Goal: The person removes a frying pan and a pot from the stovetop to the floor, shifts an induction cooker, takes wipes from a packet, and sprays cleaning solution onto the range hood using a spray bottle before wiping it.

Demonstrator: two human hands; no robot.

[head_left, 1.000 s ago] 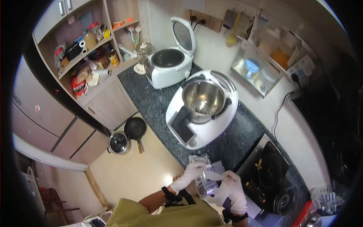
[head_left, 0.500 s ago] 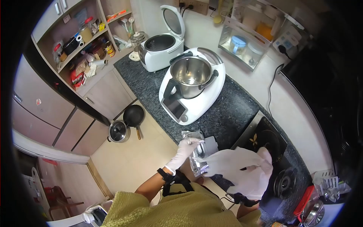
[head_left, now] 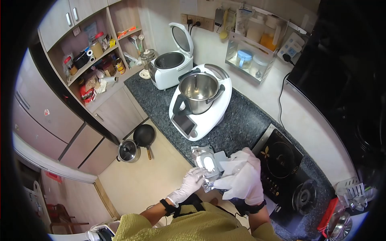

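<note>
Two gloved hands show: the left hand (head_left: 191,182), fingers loosely curled, is at the one silver pack (head_left: 198,152) by the desk's (head_left: 241,128) near edge, its grip unclear; the right hand (head_left: 254,182) has closed fingers, partly hidden, on white sheeting (head_left: 233,180), layers uncountable. One steel bowl (head_left: 199,87) stands beyond; its bottom is hard to make out.

Olive-yellow textured top (head_left: 177,227), white gloves (head_left: 190,183), black wrist straps (head_left: 168,207)
</note>
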